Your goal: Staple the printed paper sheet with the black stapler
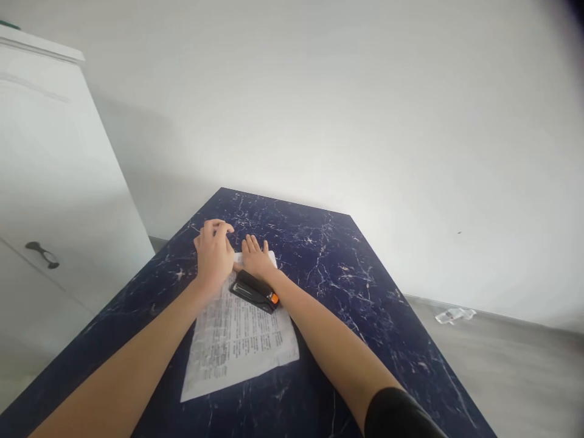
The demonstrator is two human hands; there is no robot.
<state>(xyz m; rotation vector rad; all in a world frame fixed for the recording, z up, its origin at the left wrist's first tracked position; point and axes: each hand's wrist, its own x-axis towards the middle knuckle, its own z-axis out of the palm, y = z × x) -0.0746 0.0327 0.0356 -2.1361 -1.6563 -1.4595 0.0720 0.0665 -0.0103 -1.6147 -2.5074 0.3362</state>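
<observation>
A printed sheet of paper (246,340), creased and slightly tilted, lies on the dark blue marbled table. On its upper part rests a black stapler (253,292) with an orange spot at its right end. My right hand (258,260) lies flat over the paper's top edge, fingers spread, just beyond the stapler; its wrist is close to the stapler's orange end. Beside the top left of the sheet is my left hand (214,250), arched with bent fingers and a gap between fingers and thumb. Nothing shows in its grasp, though its palm side is partly hidden.
The table (319,261) narrows toward a white wall (342,109). On the left stands a white cabinet (64,164) with a dark handle (43,254). A crumpled clear plastic wrapper (455,315) lies on the grey floor (515,359) to the right.
</observation>
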